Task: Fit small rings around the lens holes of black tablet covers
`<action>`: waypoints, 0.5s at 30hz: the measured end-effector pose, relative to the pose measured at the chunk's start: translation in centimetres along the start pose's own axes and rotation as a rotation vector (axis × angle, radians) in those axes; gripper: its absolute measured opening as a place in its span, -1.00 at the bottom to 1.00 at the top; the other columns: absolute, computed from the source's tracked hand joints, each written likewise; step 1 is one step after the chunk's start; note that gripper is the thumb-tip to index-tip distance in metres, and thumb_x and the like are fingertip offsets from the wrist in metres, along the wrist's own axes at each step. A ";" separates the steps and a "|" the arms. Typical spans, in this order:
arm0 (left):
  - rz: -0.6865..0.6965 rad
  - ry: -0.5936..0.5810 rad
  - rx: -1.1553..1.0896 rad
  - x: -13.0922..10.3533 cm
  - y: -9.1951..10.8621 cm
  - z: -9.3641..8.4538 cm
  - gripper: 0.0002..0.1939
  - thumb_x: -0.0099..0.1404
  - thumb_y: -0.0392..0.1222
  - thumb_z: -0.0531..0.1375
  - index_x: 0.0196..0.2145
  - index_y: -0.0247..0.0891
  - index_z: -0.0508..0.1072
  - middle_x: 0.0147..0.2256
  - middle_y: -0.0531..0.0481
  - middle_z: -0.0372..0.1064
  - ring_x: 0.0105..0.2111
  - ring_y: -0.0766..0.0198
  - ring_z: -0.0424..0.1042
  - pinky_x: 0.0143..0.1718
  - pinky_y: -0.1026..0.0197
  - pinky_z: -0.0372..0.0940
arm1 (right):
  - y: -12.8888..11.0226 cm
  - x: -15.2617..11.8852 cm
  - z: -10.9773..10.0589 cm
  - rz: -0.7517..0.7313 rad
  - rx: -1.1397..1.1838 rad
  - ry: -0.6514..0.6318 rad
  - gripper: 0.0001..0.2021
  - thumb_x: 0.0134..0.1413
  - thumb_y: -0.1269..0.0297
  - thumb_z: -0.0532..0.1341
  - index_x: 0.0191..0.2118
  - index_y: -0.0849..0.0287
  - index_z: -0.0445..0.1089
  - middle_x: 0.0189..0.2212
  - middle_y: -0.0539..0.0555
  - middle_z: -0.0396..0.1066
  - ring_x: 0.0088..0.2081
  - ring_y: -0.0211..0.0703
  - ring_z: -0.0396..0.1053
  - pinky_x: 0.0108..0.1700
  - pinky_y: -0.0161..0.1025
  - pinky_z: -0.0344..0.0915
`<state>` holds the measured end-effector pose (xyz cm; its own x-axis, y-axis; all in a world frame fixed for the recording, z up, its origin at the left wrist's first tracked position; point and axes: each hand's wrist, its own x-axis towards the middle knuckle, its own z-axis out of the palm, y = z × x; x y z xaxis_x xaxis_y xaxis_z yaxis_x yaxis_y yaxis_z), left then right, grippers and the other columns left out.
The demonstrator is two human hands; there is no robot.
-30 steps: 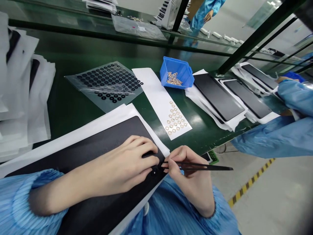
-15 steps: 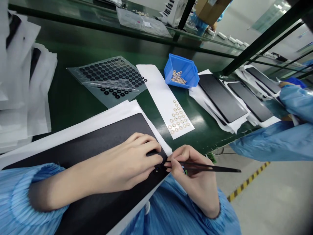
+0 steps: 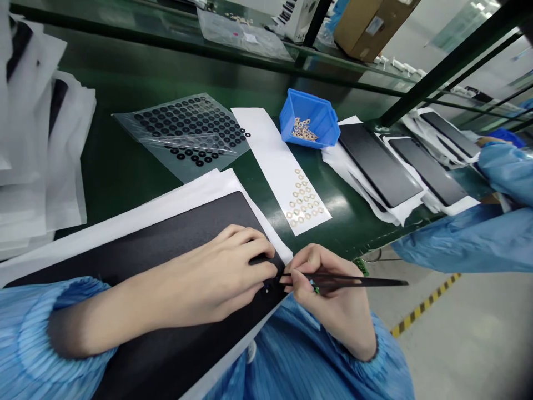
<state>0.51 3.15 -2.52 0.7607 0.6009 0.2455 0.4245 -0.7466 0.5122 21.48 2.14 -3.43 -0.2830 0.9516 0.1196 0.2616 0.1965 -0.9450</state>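
Holding black tweezers (image 3: 375,281): right hand (image 3: 333,300); grip closed on them between thumb and fingers, inner end at the panel's right edge, other end pointing right.
Resting on black panel (image 3: 187,222): left hand (image 3: 233,272), palm down, fingers bent, fingertips close to the tweezers; cannot tell how far its grip is open or whether it has hold of anything.
Black panel: near side, left to center, lying on white sheets (image 3: 227,180); small round fitting (image 3: 267,288) just beside the left fingertips.
Worktop (image 3: 106,166): green.
Left side: stack of white wrappings (image 3: 29,139), dark parts showing.
Beyond the panel: clear film (image 3: 166,164) bearing rows of black rings (image 3: 191,125).
Right of film: white strip (image 3: 266,144), pale rings (image 3: 305,205) at its near end.
Blue bin (image 3: 295,111): beside the strip's far end, small tan rings (image 3: 303,130) inside.
Right side: dark panels (image 3: 378,164) on white wrapping.
Far right: co-worker's blue sleeve (image 3: 449,239).
Far shelf (image 3: 166,44): cardboard box (image 3: 370,28), clear bag (image 3: 245,39).
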 end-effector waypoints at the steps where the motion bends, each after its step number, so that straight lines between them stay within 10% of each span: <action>1: 0.001 -0.007 0.004 0.0 0.0 0.0 -0.84 0.36 -0.40 0.05 -0.22 -0.31 0.43 -0.16 -0.11 0.40 -0.05 0.11 0.32 -0.03 0.11 0.21 | 0.0 0.0 0.0 0.004 0.005 -0.001 -0.79 -0.04 0.52 0.22 -0.54 0.14 0.21 -0.53 -0.05 0.38 -0.53 -0.26 0.44 -0.49 -0.34 0.41; 9: -0.027 -0.006 -0.021 -0.1 0.1 0.0 -0.83 0.34 -0.43 0.07 -0.20 -0.30 0.43 -0.13 -0.11 0.39 -0.04 0.11 0.32 -0.04 0.11 0.20 | 0.5 0.2 -0.6 0.087 0.246 -0.016 -0.84 0.06 0.33 0.31 -0.45 0.15 0.31 -0.48 -0.01 0.43 -0.51 -0.23 0.50 -0.46 -0.34 0.50; 15: -0.034 -0.013 -0.008 -0.2 0.1 0.0 -0.81 0.36 -0.41 0.04 -0.18 -0.29 0.42 -0.11 -0.11 0.37 -0.05 0.11 0.31 -0.05 0.12 0.19 | 0.8 1.1 -1.4 -0.120 0.223 0.008 -0.84 -0.05 0.26 0.43 -0.39 0.13 0.45 -0.47 0.01 0.48 -0.47 -0.19 0.51 -0.43 -0.29 0.51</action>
<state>0.44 2.97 -2.51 0.7526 0.6217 0.2171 0.4460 -0.7238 0.5266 22.68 3.65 -3.58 -0.2920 0.9268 0.2362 0.0168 0.2519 -0.9676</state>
